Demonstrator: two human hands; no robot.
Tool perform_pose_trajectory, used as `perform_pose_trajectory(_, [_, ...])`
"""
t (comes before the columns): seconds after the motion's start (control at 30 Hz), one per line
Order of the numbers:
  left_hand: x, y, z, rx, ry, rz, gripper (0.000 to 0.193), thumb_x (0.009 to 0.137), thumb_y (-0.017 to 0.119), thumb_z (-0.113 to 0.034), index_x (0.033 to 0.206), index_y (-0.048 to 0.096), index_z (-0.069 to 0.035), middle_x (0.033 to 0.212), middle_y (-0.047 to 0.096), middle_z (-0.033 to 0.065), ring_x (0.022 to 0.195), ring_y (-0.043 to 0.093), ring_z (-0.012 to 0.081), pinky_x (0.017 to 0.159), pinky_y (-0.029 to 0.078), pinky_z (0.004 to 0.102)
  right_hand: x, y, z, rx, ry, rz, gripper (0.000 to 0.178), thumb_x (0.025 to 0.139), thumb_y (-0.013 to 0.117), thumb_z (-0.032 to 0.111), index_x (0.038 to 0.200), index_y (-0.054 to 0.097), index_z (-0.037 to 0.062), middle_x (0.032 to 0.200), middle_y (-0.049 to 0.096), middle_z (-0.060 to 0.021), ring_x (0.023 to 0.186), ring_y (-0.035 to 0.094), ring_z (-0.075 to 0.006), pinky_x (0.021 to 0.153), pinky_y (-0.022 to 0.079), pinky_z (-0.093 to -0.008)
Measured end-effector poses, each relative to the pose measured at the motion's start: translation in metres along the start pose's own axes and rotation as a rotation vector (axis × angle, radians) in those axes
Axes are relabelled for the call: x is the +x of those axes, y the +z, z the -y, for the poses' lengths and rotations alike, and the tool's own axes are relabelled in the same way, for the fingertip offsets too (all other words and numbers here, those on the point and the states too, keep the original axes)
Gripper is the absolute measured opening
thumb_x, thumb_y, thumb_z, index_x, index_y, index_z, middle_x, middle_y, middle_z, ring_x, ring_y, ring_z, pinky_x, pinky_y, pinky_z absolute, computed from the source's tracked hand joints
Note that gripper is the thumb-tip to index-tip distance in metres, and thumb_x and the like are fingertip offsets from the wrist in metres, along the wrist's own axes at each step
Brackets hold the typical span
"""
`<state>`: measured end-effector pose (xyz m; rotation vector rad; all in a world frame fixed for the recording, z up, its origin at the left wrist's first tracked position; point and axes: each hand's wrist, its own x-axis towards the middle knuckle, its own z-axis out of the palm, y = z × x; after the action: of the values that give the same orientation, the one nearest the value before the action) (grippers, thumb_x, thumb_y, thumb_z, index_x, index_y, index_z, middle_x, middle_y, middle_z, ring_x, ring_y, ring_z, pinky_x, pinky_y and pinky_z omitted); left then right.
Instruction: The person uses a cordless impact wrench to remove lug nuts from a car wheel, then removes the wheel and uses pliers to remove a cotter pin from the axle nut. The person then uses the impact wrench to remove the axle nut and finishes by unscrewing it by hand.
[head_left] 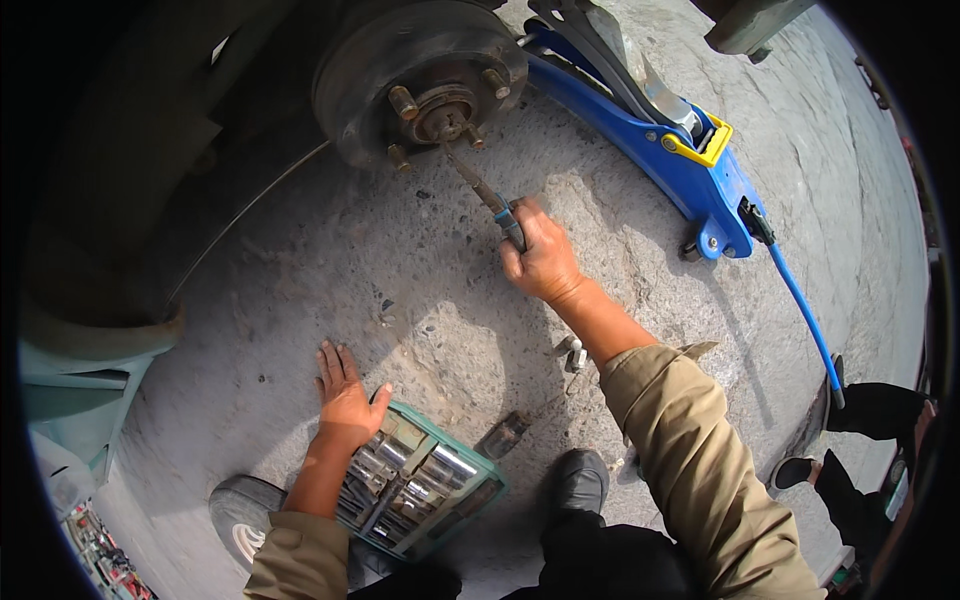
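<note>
My right hand (545,255) is closed around the handles of rusty long-nose pliers (484,192), which have blue-grey grips. Their tips reach the centre of a rusty wheel hub (447,122) and seem to touch it. Threaded wheel studs stick out around the hub, on the face of a brake drum (350,90). My left hand (345,400) holds nothing, its fingers stretched out low over the ground. Its thumb lies beside the corner of a green socket set case (432,422), which stands open with chrome sockets inside.
A blue floor jack (640,150) with a yellow part stands at the right, its blue handle slanting toward another person's legs (870,410). A large dark socket (503,435) and small metal pieces (572,352) lie on the concrete. A small wheel (240,515) is at lower left.
</note>
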<state>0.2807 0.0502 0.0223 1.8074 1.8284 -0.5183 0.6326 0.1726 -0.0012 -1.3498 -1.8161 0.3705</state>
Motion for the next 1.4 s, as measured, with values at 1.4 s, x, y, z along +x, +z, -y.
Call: perform_pose_trajectory(1.4, [-0.002,-0.012,0.003,-0.088,0.042,0.094,0.117,0.092,0.070,-0.055,0.162,0.003,0.010,0.169,-0.007,0.0336,0.158,-0.009,0.0496,0.125,0.008,0.0641,-0.031,0.022,0.190,1.160,0.610,-0.183,0.012,0.103,0.058,0.014,0.108,0.054,0.0033,0.121,0.063,-0.0172,0.100,0.063,-0.0174,0.086,0.053,-0.0340])
